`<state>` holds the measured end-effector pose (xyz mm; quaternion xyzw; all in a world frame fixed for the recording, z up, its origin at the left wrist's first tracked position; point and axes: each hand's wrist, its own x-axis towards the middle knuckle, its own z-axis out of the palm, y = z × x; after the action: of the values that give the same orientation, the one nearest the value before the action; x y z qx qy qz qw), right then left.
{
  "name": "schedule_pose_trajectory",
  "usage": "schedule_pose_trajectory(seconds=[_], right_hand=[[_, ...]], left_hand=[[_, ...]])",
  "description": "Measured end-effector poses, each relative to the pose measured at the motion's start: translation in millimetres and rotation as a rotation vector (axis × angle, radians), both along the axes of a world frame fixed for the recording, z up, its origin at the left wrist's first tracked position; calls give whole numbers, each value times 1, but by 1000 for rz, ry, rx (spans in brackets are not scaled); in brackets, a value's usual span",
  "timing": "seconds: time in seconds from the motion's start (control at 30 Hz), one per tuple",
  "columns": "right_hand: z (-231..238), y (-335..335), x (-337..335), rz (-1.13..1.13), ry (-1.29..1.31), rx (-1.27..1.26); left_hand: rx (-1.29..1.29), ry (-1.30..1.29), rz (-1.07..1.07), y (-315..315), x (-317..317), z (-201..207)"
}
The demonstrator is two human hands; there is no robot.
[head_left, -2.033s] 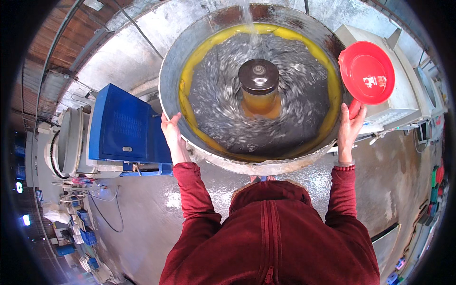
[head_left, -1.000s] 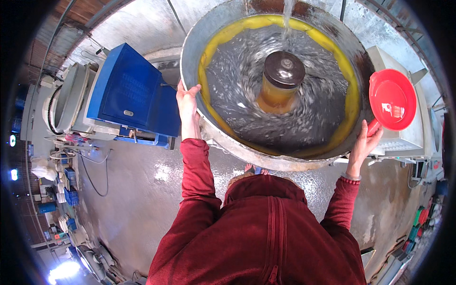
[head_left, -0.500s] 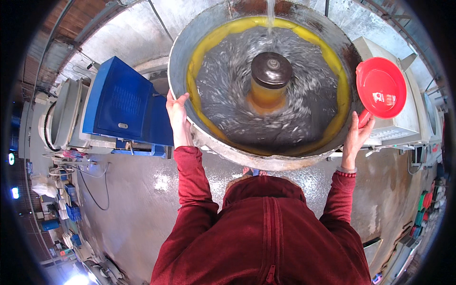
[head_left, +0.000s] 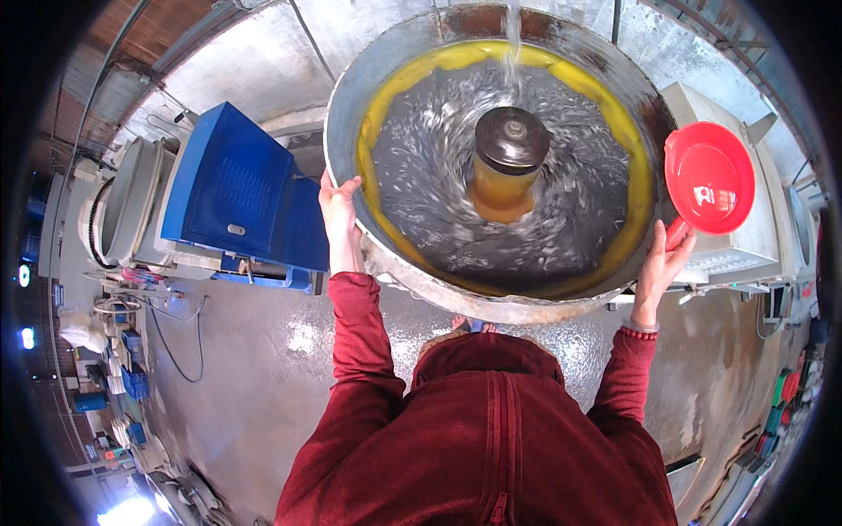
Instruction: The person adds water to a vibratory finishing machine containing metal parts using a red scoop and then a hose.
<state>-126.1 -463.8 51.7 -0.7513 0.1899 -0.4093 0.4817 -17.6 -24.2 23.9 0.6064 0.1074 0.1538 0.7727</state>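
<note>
Left hand (head_left: 338, 209): fingers clamped on left rim of big round tub (head_left: 344, 131), thumb over edge. Right hand (head_left: 660, 267): fingers clamped round handle of red dipper (head_left: 710, 178), bowl just outside tub's right rim; whether hand also touches rim, cannot tell. Tub in front of person; water stream (head_left: 513, 44) falling in, dark contents (head_left: 421, 193) swirling round capped column (head_left: 507, 167). Blue cabinet (head_left: 228, 184) left of tub.

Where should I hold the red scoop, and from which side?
Grip the red scoop by its handle, probably best from the near side: the handle juts from the round bowl toward the person, where the right hand holds it.
</note>
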Motion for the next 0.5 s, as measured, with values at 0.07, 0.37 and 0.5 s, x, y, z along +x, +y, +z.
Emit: schedule_pose_trajectory(seconds=[0.07,0.37,0.5], right_hand=[[0,0,1,-11,-6,-4],[1,1,1,-14,17,-26],[2,2,1,-4,9,-12]], left_hand=[[-32,-11,-11,0,0,1],[-57,-19,-10,-4,-4,8],[-57,-29,-5,-2,-3,4]])
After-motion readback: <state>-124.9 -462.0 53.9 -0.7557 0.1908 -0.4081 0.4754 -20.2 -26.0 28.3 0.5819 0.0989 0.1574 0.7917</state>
